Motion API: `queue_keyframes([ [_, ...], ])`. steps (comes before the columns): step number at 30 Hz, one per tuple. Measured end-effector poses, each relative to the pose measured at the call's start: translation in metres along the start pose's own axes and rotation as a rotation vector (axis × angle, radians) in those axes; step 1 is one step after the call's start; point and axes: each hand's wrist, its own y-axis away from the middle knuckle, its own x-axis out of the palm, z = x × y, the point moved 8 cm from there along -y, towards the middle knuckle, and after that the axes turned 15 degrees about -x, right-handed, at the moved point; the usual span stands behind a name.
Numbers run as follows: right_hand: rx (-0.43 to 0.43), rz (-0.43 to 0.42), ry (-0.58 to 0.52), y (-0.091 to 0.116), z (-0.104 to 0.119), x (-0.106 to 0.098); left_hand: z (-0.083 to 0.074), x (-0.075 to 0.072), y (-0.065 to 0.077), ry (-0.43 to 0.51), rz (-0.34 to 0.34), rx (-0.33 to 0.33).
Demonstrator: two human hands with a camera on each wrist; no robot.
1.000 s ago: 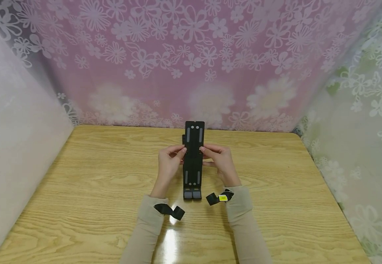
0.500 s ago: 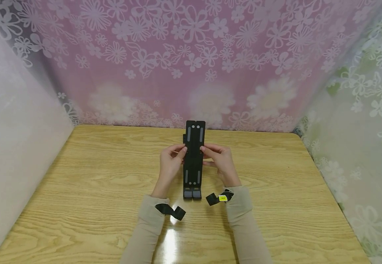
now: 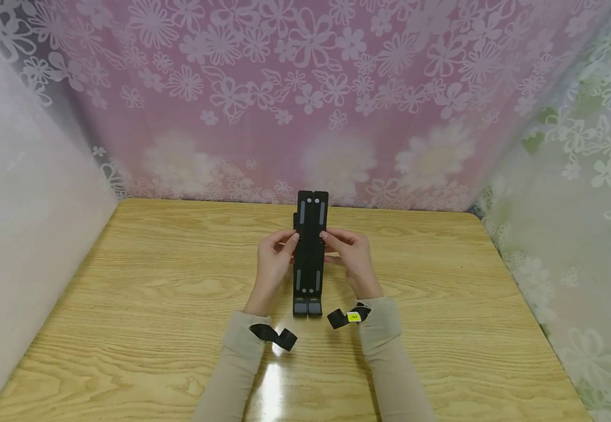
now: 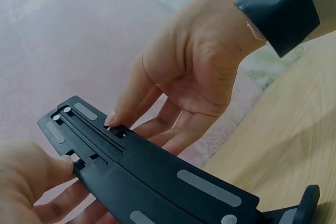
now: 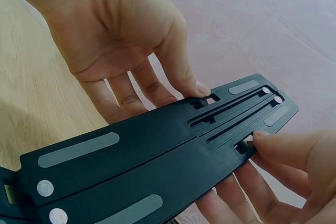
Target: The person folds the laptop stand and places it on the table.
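Observation:
A folded black laptop stand (image 3: 309,264) is held lengthwise in front of me in the head view. Grey pads and round pale rivets mark its face, and hooked feet point toward me. My left hand (image 3: 274,258) pinches its left edge, thumb on top and fingers underneath. On the opposite edge my right hand (image 3: 355,258) grips it the same way. Close up in the left wrist view, the stand (image 4: 152,177) has two slots beside the thumbs. Both thumbs press near those slots in the right wrist view, where the stand (image 5: 126,156) partly hides the fingers behind it.
A wood-grain table (image 3: 179,281) lies beneath the hands. A pink flowered curtain (image 3: 263,105) hangs along its far edge, and pale sheets stand at both sides. Black wrist straps with cameras (image 3: 287,340) jut inward from the sleeves.
The stand and both hands have shifted only very slightly in the head view. Each hand keeps the same grip on the stand.

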Motion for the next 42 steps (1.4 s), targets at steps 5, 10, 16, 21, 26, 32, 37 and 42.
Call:
queue_keyframes([
  [5, -0.005, 0.013, 0.012, 0.0, -0.002, -0.001, 0.002, -0.002, -0.001, 0.012, 0.019, -0.003],
  [10, -0.015, 0.025, 0.015, -0.002, -0.001, -0.002, 0.003, -0.004, -0.002, 0.027, 0.051, -0.042],
  [16, -0.066, -0.047, 0.013, -0.004, 0.006, -0.01, -0.004, -0.015, -0.002, 0.029, 0.036, -0.044],
  [21, -0.131, -0.096, -0.002, -0.009, 0.018, -0.012, -0.017, -0.028, -0.003, 0.071, -0.009, 0.001],
  [26, -0.17, -0.109, 0.006, -0.013, 0.03, -0.012, -0.03, -0.032, 0.002, 0.106, 0.001, 0.045],
  [32, -0.234, -0.07, 0.044, -0.024, 0.045, -0.011, -0.043, -0.032, 0.007, 0.113, 0.026, 0.096],
  [37, -0.273, -0.043, 0.071, -0.032, 0.056, -0.011, -0.049, -0.031, 0.01, 0.092, 0.056, 0.118],
  [42, -0.305, -0.018, 0.092, -0.035, 0.065, -0.01, -0.053, -0.028, 0.014, 0.006, 0.089, 0.143],
])
